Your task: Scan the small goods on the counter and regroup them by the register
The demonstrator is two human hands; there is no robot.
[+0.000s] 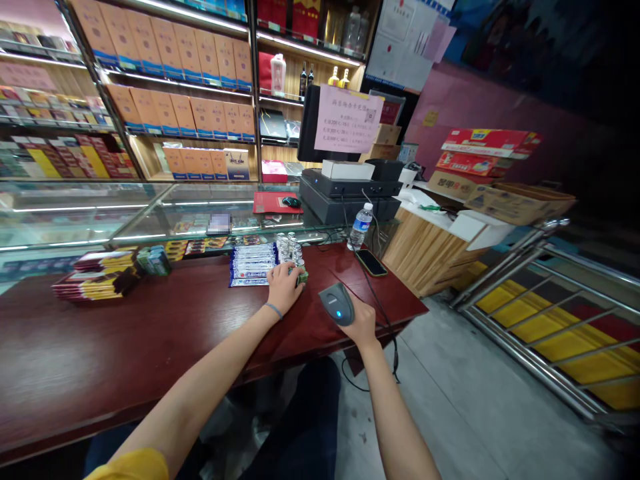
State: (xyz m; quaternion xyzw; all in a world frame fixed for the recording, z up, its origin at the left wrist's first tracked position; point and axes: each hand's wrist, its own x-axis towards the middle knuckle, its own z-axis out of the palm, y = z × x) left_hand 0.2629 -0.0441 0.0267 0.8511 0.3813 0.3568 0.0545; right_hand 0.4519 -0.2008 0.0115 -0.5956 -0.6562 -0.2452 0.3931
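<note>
My right hand is closed round the handle of a dark grey barcode scanner, whose blue light is lit. The scanner is held above the red-brown counter, with its head tilted to the left. My left hand, a thin band at its wrist, has its fingers curled over a small green pack, mostly hidden under them. Just behind that hand stand several small silvery items. Rows of blue-and-white wrapped bars lie directly to its left.
Yellow-and-maroon packs are stacked at the counter's left. A water bottle and a phone sit to the right, near the scanner's hanging cable. Behind them is a monitor with a pink notice. A metal railing stands at right.
</note>
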